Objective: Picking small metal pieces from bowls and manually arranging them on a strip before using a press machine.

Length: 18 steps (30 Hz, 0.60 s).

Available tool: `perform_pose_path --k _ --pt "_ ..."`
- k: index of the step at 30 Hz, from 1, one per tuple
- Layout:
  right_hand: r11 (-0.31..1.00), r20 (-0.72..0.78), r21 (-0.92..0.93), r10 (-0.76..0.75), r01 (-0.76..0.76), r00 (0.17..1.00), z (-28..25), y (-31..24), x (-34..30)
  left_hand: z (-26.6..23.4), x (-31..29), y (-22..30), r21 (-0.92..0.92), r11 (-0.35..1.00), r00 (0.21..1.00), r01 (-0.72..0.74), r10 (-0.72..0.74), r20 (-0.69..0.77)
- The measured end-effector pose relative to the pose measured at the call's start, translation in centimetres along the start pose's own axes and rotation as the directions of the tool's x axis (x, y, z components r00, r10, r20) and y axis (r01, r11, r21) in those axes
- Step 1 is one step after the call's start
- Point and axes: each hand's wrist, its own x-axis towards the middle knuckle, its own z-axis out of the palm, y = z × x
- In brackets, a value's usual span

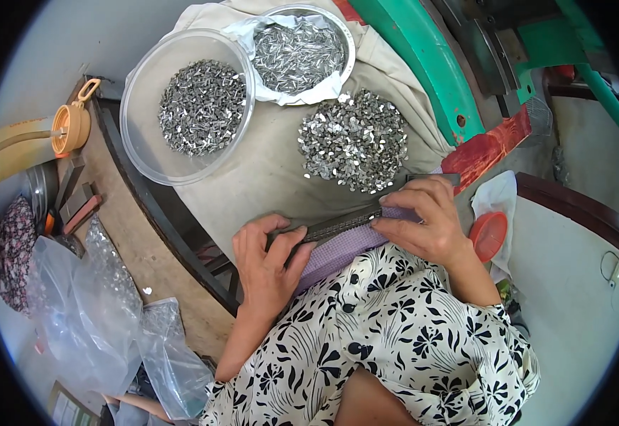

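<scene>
A long dark metal bar (345,225) with a row of small slots along it lies slantwise across my lap, over a purple checked cloth (341,248). My left hand (267,259) is closed around its left end, thumb and fingers on opposite sides. Over the bar's right part, my right hand (423,220) has its thumb and fingertips drawn together at a small shiny metal piece (373,217). The bar's far right end shows beyond that hand. Just past the bar lies a loose heap of small metal pieces (352,142) on a beige cloth (274,170).
A clear plastic tub (130,135) of small metal pieces stands at the far left. Beside it, a metal bowl (350,50) lined with white cloth holds slim shiny pieces. Green machine framing (430,64) borders the right. Plastic bags (82,312) lie left; a red dish (489,236) sits right.
</scene>
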Motion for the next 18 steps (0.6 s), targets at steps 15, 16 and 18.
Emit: perform_pose_path --k 15,16,18 --pt "0.983 0.088 -0.175 -0.034 0.049 0.996 0.7 -1.2 0.1 0.0 0.2 0.4 -0.002 1.000 1.000 -0.007 0.007 -0.019" --pt "0.983 0.088 -0.174 -0.037 0.052 0.995 0.6 -1.2 0.0 -0.1 0.2 0.4 -0.004 1.000 1.000 -0.003 0.003 -0.016" --pt "0.981 0.030 -0.188 -0.049 0.054 0.998 0.5 -1.0 -0.2 -0.1 0.2 0.4 -0.006 1.000 1.000 0.001 -0.001 -0.015"
